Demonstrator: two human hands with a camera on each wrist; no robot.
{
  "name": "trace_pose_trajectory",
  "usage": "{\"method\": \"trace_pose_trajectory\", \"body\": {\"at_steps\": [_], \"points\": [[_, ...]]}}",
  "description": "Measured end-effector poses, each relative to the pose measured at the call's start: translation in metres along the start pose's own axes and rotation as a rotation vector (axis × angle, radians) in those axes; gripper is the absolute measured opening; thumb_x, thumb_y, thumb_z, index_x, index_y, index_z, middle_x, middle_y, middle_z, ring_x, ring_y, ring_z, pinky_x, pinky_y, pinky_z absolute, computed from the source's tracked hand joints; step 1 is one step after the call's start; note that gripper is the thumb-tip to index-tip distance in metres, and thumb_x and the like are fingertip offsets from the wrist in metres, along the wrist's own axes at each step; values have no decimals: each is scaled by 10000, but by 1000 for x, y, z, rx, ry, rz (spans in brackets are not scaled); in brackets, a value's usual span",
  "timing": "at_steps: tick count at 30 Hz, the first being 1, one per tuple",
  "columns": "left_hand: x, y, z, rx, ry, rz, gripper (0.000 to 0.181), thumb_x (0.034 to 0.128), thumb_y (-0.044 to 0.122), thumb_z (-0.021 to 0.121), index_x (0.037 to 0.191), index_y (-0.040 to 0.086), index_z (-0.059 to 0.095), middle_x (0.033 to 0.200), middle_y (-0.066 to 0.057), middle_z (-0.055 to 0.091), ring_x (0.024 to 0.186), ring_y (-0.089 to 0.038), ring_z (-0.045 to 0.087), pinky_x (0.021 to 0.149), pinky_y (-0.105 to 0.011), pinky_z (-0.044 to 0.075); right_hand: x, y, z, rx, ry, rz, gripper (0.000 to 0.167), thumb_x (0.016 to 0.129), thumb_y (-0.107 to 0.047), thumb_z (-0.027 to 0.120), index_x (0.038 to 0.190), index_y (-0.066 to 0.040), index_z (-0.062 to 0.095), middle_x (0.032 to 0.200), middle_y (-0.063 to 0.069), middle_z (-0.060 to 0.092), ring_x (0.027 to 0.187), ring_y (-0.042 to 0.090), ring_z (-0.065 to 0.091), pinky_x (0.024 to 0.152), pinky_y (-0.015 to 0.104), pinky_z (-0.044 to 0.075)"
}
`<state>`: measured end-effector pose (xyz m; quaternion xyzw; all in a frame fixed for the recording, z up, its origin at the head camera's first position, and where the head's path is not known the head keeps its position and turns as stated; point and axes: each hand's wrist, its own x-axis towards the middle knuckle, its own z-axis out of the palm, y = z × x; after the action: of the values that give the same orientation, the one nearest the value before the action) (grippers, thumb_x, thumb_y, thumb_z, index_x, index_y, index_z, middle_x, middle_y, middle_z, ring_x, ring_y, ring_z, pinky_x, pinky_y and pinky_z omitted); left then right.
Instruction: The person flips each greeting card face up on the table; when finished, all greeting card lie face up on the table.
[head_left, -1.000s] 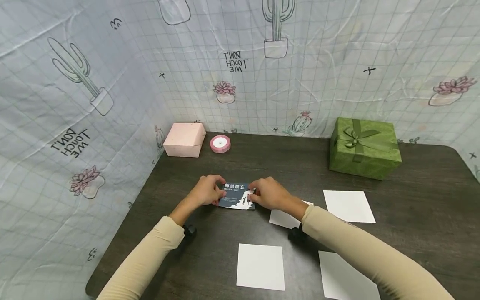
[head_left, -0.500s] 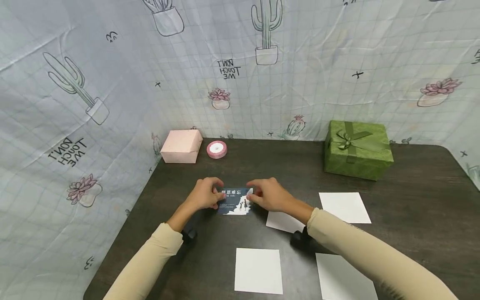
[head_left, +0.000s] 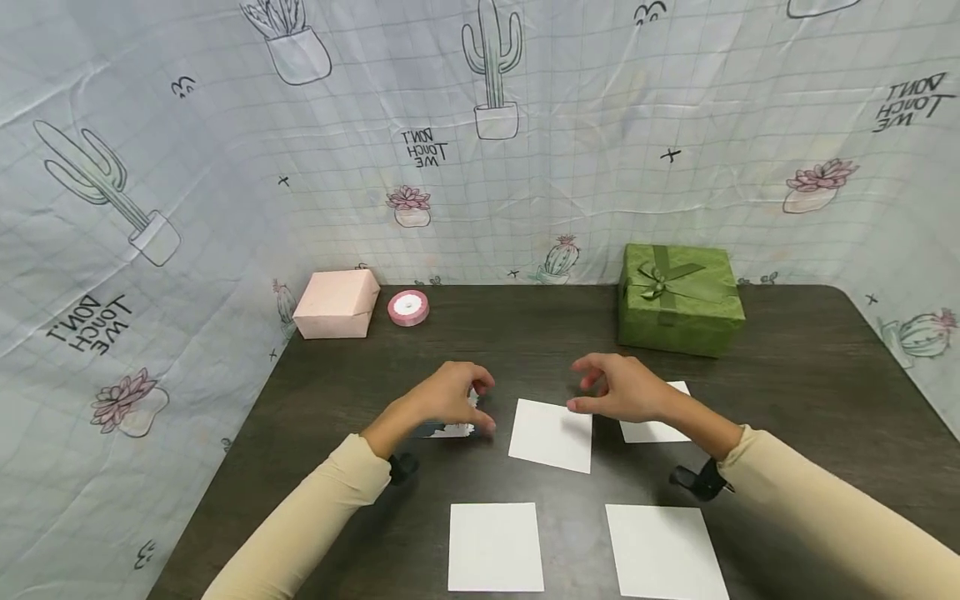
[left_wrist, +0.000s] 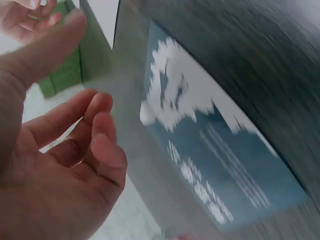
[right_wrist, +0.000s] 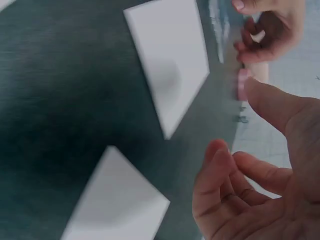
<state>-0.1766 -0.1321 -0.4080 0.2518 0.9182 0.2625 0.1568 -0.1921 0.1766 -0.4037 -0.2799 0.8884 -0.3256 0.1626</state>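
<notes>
1. Presently, the dark printed card [left_wrist: 205, 140] lies flat on the tabletop [head_left: 525, 350], left of centre in the head view and partly covered by the left hand [head_left: 453, 396].
2. Middle white card [head_left: 551, 435]: flat, near frame centre, slightly askew. Right hand [head_left: 626, 387] hovers at its upper right corner.
3. Step, as judged: hands placed for work on the middle white card. Probably best taken by two opposite edges, fingertips low and level, pressure light. A push on its face could make it skid; a hard pinch at one corner could crease it. Advisable to clear the dark printed card without nudging it.
4. Left grip: spread partway, thumb well apart from loosely bent fingers, nothing held. Left wrist view shows a gap between fingertips and dark printed card.
5. Right grip: similarly spread, fingers loosely curved, nothing held. Right wrist view shows the fingertips apart from both white shapes in sight; no contact noted.
</notes>
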Motion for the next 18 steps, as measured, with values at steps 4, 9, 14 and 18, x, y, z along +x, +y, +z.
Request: {"method": "trace_pose_trajectory", "body": {"at_steps": [4, 9, 14, 18], "points": [[15, 11, 14, 106, -66, -1, 827, 620, 397, 952, 1272, 33, 596, 1183, -100, 587, 1094, -233, 477, 930, -357, 463, -9, 4, 10, -18, -35, 45, 710, 802, -362, 826, 1311, 43, 542, 1028, 114, 679, 787, 140, 672, 706, 334, 540], [24, 16, 26, 234, -93, -31, 965, 528, 537, 952, 1285, 102, 542, 1239, -55, 527, 1116, -211, 421, 927, -378, 437, -7, 3, 25, -83, -36, 71, 817, 682, -400, 908, 1284, 24, 553, 956, 71, 666, 746, 117, 613, 698, 334, 513], [30, 18, 33, 276, -91, -52, 944, 511, 552, 953, 1240, 127, 532, 1199, -33, 521, 1116, -207, 427, 897, -365, 429, -4, 5, 34, -136, -30, 79, 889, 600, -429, 949, 1261, 16, 556, 936, 65, 637, 802, 172, 587, 708, 349, 493], [33, 21, 34, 272, -100, -72, 862, 515, 528, 961, 1168, 150, 544, 1134, -11, 516, 1061, -189, 418, 854, -340, 410, -4, 6, 36, -154, -35, 95, 935, 554, -438, 968, 1261, 5, 544, 954, 81, 616, 844, 207, 587, 729, 368, 499]]}}
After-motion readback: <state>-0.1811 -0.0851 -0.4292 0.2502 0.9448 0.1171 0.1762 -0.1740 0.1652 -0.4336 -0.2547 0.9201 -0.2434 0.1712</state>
